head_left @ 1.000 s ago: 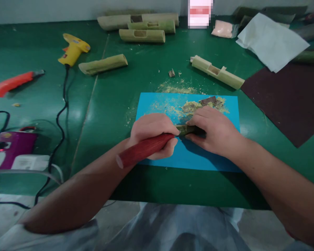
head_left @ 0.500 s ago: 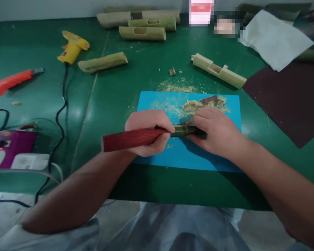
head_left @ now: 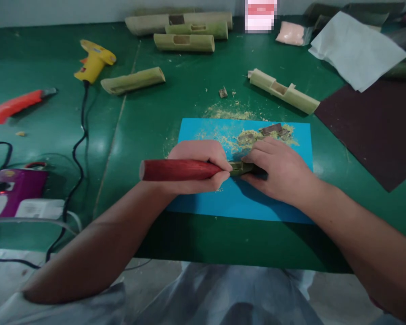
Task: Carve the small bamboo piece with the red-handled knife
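Left hand (head_left: 198, 150) grips handle (head_left: 176, 170) (far end hidden) over mat (head_left: 191, 129) | right hand (head_left: 275, 169) clasps tube (head_left: 240, 168) over mat, likely steadying it | shavings (head_left: 246, 136) near mat's far edge

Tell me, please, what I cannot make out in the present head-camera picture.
- Head view: the working tip of the red-handled tool, hidden by the left hand.
- Head view: the right end of the green piece, covered by the right hand.
- Head view: the far left of the purple box, cut off by the picture's edge.
- Head view: details of the pink-and-white item, lost in coarse pixel blocks.
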Demonstrator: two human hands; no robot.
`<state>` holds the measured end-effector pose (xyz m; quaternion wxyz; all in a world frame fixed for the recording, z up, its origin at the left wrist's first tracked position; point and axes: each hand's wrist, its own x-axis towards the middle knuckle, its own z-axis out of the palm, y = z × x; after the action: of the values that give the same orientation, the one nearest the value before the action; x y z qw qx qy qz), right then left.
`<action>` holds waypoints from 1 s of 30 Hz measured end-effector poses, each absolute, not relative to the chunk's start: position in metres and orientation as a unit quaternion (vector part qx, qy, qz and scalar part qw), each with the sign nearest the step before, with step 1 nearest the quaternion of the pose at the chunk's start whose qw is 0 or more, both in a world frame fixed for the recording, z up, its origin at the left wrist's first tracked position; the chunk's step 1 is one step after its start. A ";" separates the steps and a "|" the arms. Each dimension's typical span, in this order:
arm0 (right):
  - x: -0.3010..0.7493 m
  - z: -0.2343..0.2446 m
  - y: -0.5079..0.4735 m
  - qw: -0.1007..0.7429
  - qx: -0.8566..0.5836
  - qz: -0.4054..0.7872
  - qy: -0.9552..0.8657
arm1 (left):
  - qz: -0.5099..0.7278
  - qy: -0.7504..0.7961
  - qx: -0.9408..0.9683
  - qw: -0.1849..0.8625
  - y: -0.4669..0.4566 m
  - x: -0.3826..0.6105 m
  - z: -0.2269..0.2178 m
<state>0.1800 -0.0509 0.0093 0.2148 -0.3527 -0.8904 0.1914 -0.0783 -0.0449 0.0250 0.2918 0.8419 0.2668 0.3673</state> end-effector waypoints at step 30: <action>0.179 0.010 -0.051 0.216 -0.352 0.194 -0.890 | 0.448 0.269 0.811 0.262 -0.051 -0.066 0.015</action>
<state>0.1793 -0.0514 0.0101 0.2164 -0.3522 -0.8897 0.1937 -0.0662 -0.0509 0.0153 0.2622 0.8115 0.2691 0.4475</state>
